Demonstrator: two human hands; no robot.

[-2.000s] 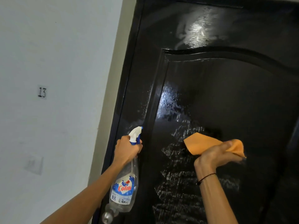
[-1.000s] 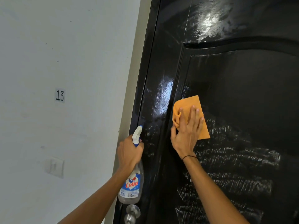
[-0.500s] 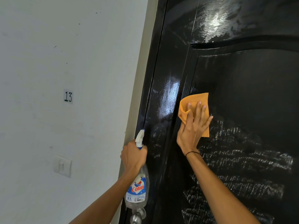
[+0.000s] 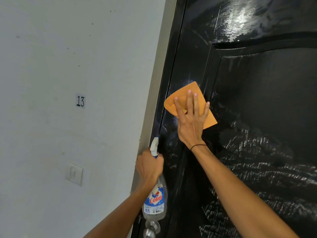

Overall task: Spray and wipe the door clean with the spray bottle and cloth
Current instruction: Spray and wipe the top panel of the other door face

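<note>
A glossy black door point(image 4: 257, 93) fills the right of the view, with whitish spray streaks across its lower panel. My right hand point(image 4: 191, 117) lies flat with spread fingers on an orange cloth point(image 4: 181, 93), pressing it against the door's left stile near the frame. My left hand point(image 4: 149, 166) grips the neck of a clear spray bottle point(image 4: 155, 201) with a blue and white label, its white nozzle pointing up along the door's edge. The bottle hangs just above a metal door knob point(image 4: 151, 230).
A white wall point(image 4: 68, 66) takes up the left, bearing a small "13" label point(image 4: 80, 101) and a white light switch point(image 4: 74, 174). A pale door frame point(image 4: 154, 93) runs diagonally between wall and door.
My right hand slid the cloth from the lower panel up and left onto the door's left stile. The left hand kept its grip on the bottle near the door's edge.
</note>
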